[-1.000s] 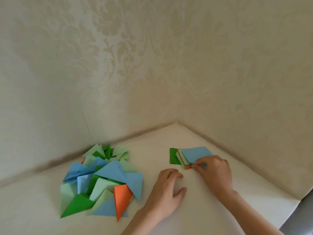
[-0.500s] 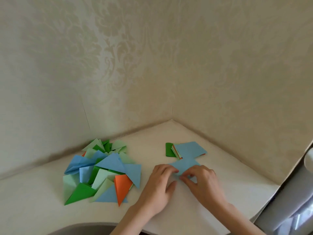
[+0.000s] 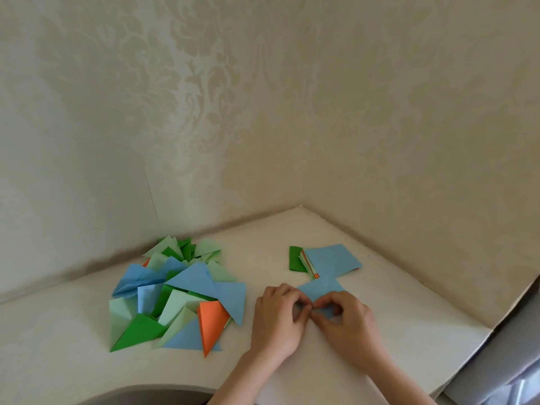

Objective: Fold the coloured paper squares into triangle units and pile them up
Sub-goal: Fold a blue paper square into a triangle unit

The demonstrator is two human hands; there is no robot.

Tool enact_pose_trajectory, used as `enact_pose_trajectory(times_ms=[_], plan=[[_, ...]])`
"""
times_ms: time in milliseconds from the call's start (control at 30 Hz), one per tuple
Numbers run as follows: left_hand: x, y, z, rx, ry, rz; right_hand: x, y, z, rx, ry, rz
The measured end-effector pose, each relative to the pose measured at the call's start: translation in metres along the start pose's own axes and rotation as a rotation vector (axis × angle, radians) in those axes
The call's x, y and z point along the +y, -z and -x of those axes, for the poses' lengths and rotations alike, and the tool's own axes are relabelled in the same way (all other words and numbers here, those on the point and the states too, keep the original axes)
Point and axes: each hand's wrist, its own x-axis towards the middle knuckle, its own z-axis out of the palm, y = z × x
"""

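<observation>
A light blue paper square (image 3: pixel 321 289) lies on the white table in front of me, its near half hidden under my fingers. My left hand (image 3: pixel 277 320) and my right hand (image 3: pixel 347 323) meet over its near corner, and the fingertips of both pinch the paper. Just behind it a stack of unfolded squares (image 3: pixel 330 260) lies with a blue sheet on top and green, orange and pale green edges showing at its left. At the left a loose pile of folded triangle units (image 3: pixel 175 293) in blue, green, pale green and orange is spread out.
The white table (image 3: pixel 394 331) sits in a corner between two patterned cream walls (image 3: pixel 263 127). Its right edge runs diagonally at the lower right. A curved cut-out edge (image 3: pixel 140 393) lies at the bottom left.
My right hand drew a blue square off the stack towards me. My left hand came over to it, and both hands now pinch its near corner.
</observation>
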Motion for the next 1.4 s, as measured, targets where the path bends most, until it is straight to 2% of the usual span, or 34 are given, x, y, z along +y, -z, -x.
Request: enact_pose_trajectory(times_ms=[200,400,567,733,833,967,1400], plan=[[-0.001,0.0,0.0,-0.001,0.023,0.027,-0.001,0.007,-0.016,-0.145,-0.119,-0.038],[-0.006,0.002,0.0,-0.013,-0.008,0.083,0.004,0.022,-0.014,-0.26,-0.047,0.008],[-0.009,0.004,0.001,-0.028,-0.028,0.114,0.003,0.011,-0.007,-0.177,0.021,0.046],[-0.008,0.006,0.002,-0.017,-0.04,0.173,0.004,0.005,-0.007,-0.162,0.031,0.103],[-0.01,0.006,0.004,0.025,-0.061,0.194,0.001,0.007,-0.009,-0.147,0.049,0.037],[-0.013,0.006,0.006,0.111,-0.019,0.186,-0.001,0.014,-0.014,-0.199,0.199,-0.017],[-0.004,0.011,0.009,0.136,0.032,0.138,0.015,0.008,-0.009,-0.089,0.306,-0.043]])
